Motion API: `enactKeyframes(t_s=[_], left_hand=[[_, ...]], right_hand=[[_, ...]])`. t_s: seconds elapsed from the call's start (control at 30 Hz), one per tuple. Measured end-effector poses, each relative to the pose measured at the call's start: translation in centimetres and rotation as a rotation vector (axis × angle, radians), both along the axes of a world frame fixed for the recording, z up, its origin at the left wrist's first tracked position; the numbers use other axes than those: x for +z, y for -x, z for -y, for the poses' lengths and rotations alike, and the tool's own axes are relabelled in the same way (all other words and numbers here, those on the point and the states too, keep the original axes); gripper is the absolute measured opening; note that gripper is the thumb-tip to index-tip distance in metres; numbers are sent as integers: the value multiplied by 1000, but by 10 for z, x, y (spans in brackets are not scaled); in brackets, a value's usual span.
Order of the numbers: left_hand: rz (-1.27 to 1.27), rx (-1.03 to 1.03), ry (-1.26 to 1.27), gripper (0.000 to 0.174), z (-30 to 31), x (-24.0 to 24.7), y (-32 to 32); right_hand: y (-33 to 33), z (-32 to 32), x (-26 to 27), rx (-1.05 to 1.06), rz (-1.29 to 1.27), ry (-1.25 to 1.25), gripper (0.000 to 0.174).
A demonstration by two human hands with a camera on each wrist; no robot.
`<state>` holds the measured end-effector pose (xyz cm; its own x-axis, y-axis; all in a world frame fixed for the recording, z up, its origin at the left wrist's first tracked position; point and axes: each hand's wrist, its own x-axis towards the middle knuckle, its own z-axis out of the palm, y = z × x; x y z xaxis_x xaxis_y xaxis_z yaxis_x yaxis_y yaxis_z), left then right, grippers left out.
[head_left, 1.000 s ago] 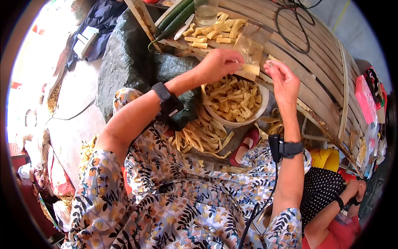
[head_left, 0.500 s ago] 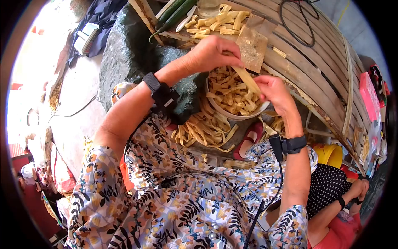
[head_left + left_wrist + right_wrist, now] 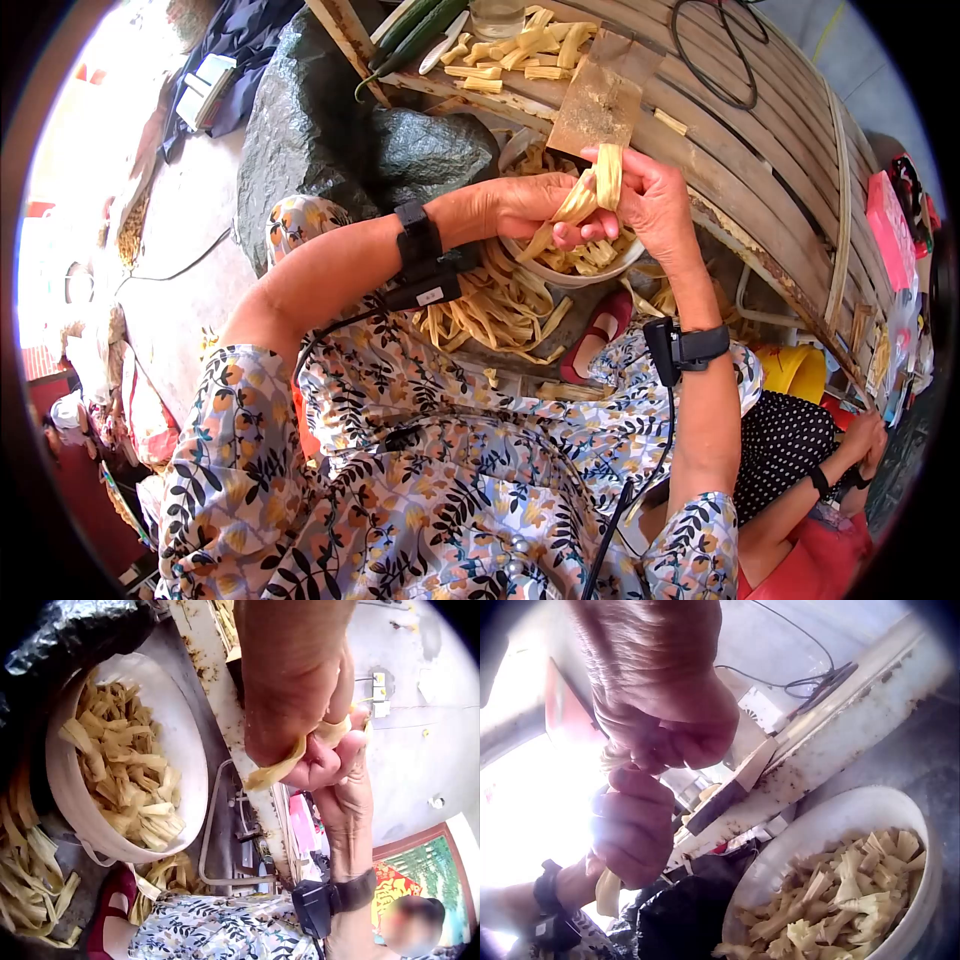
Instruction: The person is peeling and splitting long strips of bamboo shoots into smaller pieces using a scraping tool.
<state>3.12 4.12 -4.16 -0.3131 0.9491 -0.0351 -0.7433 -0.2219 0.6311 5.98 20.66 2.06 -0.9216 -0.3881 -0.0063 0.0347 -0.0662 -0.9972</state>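
Observation:
Both hands meet above a white bucket [image 3: 196,757] of folded yellowish strip pieces [image 3: 810,904]. The left hand [image 3: 545,205] pinches one part of a flat yellowish strip [image 3: 575,205], its tail hanging below the fingers in the left wrist view. The right hand [image 3: 655,205] grips the strip's folded upper part between thumb and fingers. In the right wrist view the left hand [image 3: 634,825] is pressed up against the right hand [image 3: 667,727], hiding most of the strip. A small wooden board [image 3: 597,105] lies just beyond at the table edge.
Short yellow bundles [image 3: 530,50], cucumbers [image 3: 415,35], a glass [image 3: 497,18] and a black cable [image 3: 745,85] lie on the slatted table [image 3: 780,150]. Long loose strips [image 3: 490,315] lie on the floor near a red shoe [image 3: 598,335]. Another person [image 3: 800,510] sits at the right.
The hands were apart with the strip stretched between them; they have come together over the bucket, and the strip is now bent into a fold. The left hand has come down closer to the right.

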Motion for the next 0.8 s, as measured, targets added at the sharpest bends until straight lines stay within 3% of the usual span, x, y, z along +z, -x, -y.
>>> enactKeyframes(t_s=[0.1, 0.23, 0.3, 0.4, 0.5, 0.57, 0.6, 0.73, 0.8], left_hand=[[128, -21, -25, 37, -4, 0, -5], [120, -35, 13, 33, -1, 3, 2], [151, 159, 122, 26, -4, 5, -2], [8, 516, 341, 17, -6, 17, -5], [-294, 802, 564, 15, -10, 36, -3], [-572, 886, 674, 16, -6, 44, -2], [-711, 892, 727, 17, -4, 44, -2], [-852, 848, 676, 18, 0, 43, -6], [-931, 776, 724, 19, 1, 47, -9]], right_hand=[[2, -5, 3, 28, -40, -204, 37], [-2, -1, 5, 22, -120, -208, 36], [-3, 4, 1, -75, -155, -154, 35], [9, 0, -14, -451, -877, -660, 29], [5, 6, -16, -523, -593, -658, 25], [10, 3, -16, -384, -395, -536, 23], [12, 2, -19, -340, -297, -481, 22], [15, 3, -21, -209, 36, -285, 17], [11, 7, -21, -255, -13, -321, 14]])
